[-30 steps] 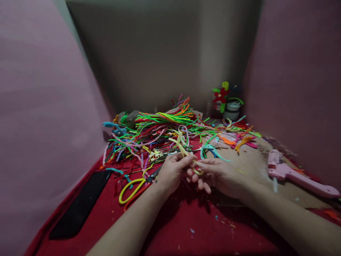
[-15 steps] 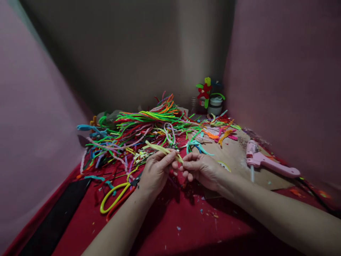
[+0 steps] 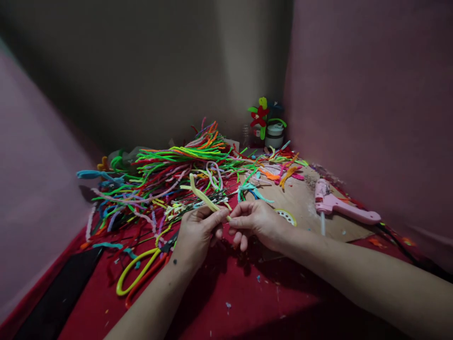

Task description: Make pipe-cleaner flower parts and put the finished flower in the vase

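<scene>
A pale yellow pipe cleaner (image 3: 204,198), bent into strands, is pinched between both hands above the red cloth. My left hand (image 3: 200,231) is closed on it, thumb against the fingers, with the longer part sticking out up and to the left. My right hand (image 3: 258,222) pinches its lower end between thumb and index finger, close beside the left fingertips. Scissors (image 3: 141,269) with yellow and orange handles lie by my left wrist, their blades partly hidden. Behind the hands is a bundle of white-tipped stems (image 3: 177,208).
A big heap of coloured pipe cleaners (image 3: 180,158) spreads at the back left. A pink glue gun (image 3: 341,205) rests on cardboard (image 3: 300,203) to the right. Finished pipe-cleaner flowers (image 3: 260,116) and a lidded jar (image 3: 274,135) stand behind. A black flat object (image 3: 60,293) lies at left.
The view has shifted a little to the right. The pipe cleaner's free end now stands bent upward with strands spread apart, and the right fingers pinch its lower end.
</scene>
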